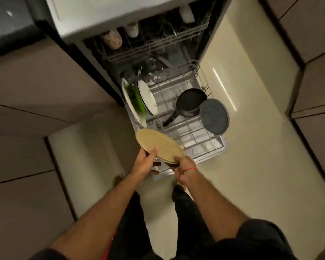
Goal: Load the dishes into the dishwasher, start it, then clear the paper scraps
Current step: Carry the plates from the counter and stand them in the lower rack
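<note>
Tan speckled plate (159, 144) tilted, long axis upper-left to lower-right, gripped by both hands, left (145, 164), right (184, 168), above lower rack (210, 154)

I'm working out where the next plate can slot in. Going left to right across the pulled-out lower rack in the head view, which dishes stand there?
Large white plate → green item → white plate → black frying pan → speckled grey dish.
</note>
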### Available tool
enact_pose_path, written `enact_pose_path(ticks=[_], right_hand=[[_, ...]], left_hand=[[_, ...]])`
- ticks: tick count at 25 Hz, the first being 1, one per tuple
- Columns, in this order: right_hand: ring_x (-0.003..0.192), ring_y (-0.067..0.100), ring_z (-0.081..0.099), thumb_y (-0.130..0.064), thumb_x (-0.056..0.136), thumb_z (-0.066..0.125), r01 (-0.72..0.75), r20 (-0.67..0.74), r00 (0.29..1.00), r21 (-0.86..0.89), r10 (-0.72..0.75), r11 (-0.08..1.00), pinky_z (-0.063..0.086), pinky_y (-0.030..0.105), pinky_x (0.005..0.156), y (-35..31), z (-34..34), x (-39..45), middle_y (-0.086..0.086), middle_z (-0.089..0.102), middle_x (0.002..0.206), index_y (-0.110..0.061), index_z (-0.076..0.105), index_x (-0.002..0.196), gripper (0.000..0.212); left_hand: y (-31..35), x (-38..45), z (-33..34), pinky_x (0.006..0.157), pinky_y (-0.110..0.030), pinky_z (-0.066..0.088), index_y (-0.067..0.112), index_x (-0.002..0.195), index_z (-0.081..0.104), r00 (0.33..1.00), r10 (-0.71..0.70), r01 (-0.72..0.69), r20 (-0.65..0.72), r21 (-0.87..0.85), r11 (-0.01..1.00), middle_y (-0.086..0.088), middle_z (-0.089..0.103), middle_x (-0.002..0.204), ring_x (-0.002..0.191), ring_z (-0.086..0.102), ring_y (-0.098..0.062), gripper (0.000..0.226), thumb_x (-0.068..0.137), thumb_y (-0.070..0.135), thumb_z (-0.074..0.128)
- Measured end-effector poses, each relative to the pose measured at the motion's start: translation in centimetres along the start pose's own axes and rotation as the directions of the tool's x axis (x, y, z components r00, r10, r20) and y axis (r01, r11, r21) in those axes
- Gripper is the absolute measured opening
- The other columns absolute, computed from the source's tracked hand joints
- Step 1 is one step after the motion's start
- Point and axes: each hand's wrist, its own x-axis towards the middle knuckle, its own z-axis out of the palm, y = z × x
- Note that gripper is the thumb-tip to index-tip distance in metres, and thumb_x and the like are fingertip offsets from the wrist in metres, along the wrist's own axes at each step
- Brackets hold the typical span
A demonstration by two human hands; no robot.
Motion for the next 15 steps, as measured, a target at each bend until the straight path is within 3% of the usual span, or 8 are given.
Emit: enact_pose_path(ticks=[2, 4, 6, 8, 10, 11, 13, 15], right_hand=[[0.095, 0.038, 0.062, 0.013, 0.093, 0.048, -0.151, 0.022, 0.988, -0.075, 0.153, 0.986, 0.055, 0.045, 0.077, 2.1, 0.4, 4.9, 0.027, 0.056, 0.126, 0.01, 0.045, 0.134, 0.041], [0.1, 0.04, 0.065, 0.009, 0.094, 0.049, -0.235, 0.036, 0.97, -0.127, 0.241, 0.964, 0.055, 0.044, 0.091, 4.6, 0.6, 9.1, 0.028, 0.061, 0.116, 0.013, 0.05, 0.127, 0.033], [0.083, 0.036, 0.068, 0.005, 0.096, 0.048, -0.283, 0.079, 0.951, -0.154, 0.298, 0.947, 0.061, 0.03, 0.066, 6.7, 0.9, 12.2, 0.026, 0.064, 0.104, 0.01, 0.053, 0.119, 0.024], [0.072, 0.033, 0.064, 0.002, 0.098, 0.046, -0.325, 0.128, 0.93, -0.153, 0.345, 0.933, 0.053, 0.024, 0.042, 8.3, 1.0, 14.7, 0.03, 0.064, 0.109, 0.008, 0.052, 0.116, 0.02], [0.071, 0.03, 0.058, -0.002, 0.099, 0.047, -0.334, 0.154, 0.921, -0.152, 0.356, 0.93, 0.05, 0.023, 0.042, 9.3, 1.0, 16.3, 0.033, 0.062, 0.112, 0.007, 0.052, 0.112, 0.017], [0.067, 0.027, 0.056, -0.004, 0.099, 0.049, -0.321, 0.151, 0.927, -0.159, 0.345, 0.934, 0.051, 0.022, 0.043, 9.6, 0.9, 16.9, 0.028, 0.064, 0.103, 0.006, 0.054, 0.108, 0.014], [0.063, 0.024, 0.056, -0.006, 0.098, 0.053, -0.28, 0.138, 0.942, -0.177, 0.305, 0.944, 0.052, 0.022, 0.044, 9.6, 1.2, 18.2, 0.018, 0.062, 0.085, 0.002, 0.057, 0.096, 0.009], [0.065, 0.025, 0.059, -0.007, 0.098, 0.055, -0.263, 0.124, 0.949, -0.191, 0.289, 0.946, 0.054, 0.024, 0.048, 9.1, 1.6, 19.3, 0.015, 0.062, 0.084, -0.001, 0.056, 0.089, 0.01]], left_hand=[[-2.5, 3.8, 1.3, 0.053, -0.039, 0.061, 0.027, 0.129, 0.05, 0.986, -0.005, 0.013, -0.166, 0.043, 0.999, -0.006, 0.067, 0.117, 0.075, 0.075, -0.018, 0.029, 0.101, 0.03, 0.056], [-4.3, 7.1, 1.5, 0.055, -0.047, 0.062, 0.019, 0.134, 0.045, 0.955, -0.003, 0.046, -0.297, 0.138, 0.989, -0.012, 0.063, 0.117, 0.079, 0.073, -0.026, 0.035, 0.1, 0.025, 0.051], [-5.4, 10.3, 1.2, 0.046, -0.042, 0.06, 0.014, 0.133, 0.042, 0.934, 0.018, 0.068, -0.358, 0.227, 0.971, -0.016, 0.061, 0.115, 0.067, 0.071, -0.028, 0.037, 0.099, 0.026, 0.05], [-5.9, 13.4, 1.0, 0.042, -0.035, 0.058, 0.009, 0.136, 0.042, 0.927, 0.074, 0.074, -0.367, 0.374, 0.924, -0.018, 0.061, 0.118, 0.064, 0.069, -0.027, 0.041, 0.1, 0.028, 0.048], [-5.7, 15.5, 1.1, 0.047, -0.043, 0.061, 0.008, 0.136, 0.043, 0.935, 0.102, 0.073, -0.34, 0.465, 0.882, -0.017, 0.06, 0.119, 0.066, 0.072, -0.034, 0.042, 0.101, 0.03, 0.048], [-5.4, 16.4, 1.2, 0.048, -0.046, 0.061, 0.007, 0.135, 0.045, 0.936, 0.107, 0.074, -0.335, 0.485, 0.871, -0.018, 0.059, 0.119, 0.064, 0.073, -0.035, 0.041, 0.101, 0.03, 0.047], [-4.7, 18.1, 1.3, 0.048, -0.045, 0.061, 0.005, 0.132, 0.046, 0.93, 0.096, 0.098, -0.354, 0.492, 0.865, -0.018, 0.06, 0.118, 0.061, 0.073, -0.035, 0.039, 0.101, 0.028, 0.047], [-3.9, 19.1, 1.5, 0.045, -0.039, 0.059, 0.004, 0.13, 0.047, 0.921, 0.097, 0.12, -0.377, 0.512, 0.85, -0.017, 0.062, 0.116, 0.062, 0.072, -0.031, 0.037, 0.102, 0.029, 0.047]])
